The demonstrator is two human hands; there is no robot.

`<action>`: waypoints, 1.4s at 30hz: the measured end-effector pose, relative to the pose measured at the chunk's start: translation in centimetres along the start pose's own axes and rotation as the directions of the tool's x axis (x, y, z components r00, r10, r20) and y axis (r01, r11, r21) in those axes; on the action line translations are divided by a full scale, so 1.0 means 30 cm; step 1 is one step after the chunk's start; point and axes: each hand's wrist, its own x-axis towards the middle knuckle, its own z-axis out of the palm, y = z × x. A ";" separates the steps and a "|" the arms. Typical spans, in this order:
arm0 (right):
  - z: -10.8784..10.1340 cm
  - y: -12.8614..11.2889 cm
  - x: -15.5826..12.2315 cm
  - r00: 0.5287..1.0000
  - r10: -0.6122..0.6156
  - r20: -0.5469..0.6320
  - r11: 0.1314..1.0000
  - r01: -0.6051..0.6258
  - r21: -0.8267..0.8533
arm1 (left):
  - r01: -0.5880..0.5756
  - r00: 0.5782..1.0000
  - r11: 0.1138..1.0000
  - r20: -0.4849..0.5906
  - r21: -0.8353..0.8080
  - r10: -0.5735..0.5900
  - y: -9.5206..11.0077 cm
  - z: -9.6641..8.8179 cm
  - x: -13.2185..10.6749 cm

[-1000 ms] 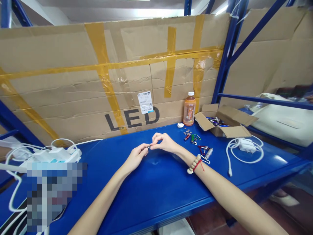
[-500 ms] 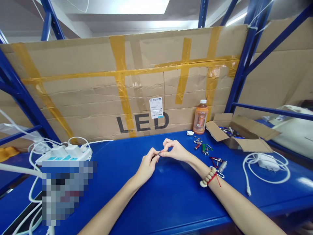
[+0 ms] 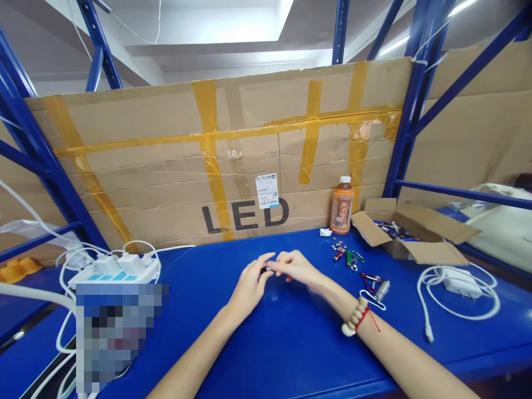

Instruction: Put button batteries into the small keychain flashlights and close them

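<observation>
My left hand holds a small dark piece with a shiny end between thumb and fingers, low over the blue table. At its right end, the fingertips of my right hand are pinched together against it. The fingers cover most of the piece, so its exact kind is hidden. To the right of my hands lie a small red flashlight, a green one with a carabiner, and a silver one beside a white carabiner clip. Several small round discs are scattered behind them.
An open cardboard box with many small parts stands at the right, beside an orange drink bottle. A white charger with coiled cable lies in front. At left is a power strip with cables. Taped cardboard walls the back.
The left fingers have straightened and spread somewhat around the small piece. My right hand has shifted slightly, its fingers curling closer to it. The camera view has tilted up a little.
</observation>
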 end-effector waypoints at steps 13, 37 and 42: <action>0.017 0.052 0.037 0.997 0.053 -0.052 0.993 -0.058 -0.104 | 0.170 0.983 0.984 0.080 -0.060 -0.165 -0.070 0.041 0.009; -0.105 -0.129 -0.059 0.902 -0.380 -0.207 0.694 0.130 -0.708 | 0.489 0.857 0.831 -0.029 -0.265 -0.514 -0.070 0.006 0.037; -0.477 -0.191 -0.041 0.841 -0.356 -0.408 0.473 -0.214 -0.855 | 0.517 0.836 0.798 -0.017 -0.309 -0.548 -0.075 0.013 0.047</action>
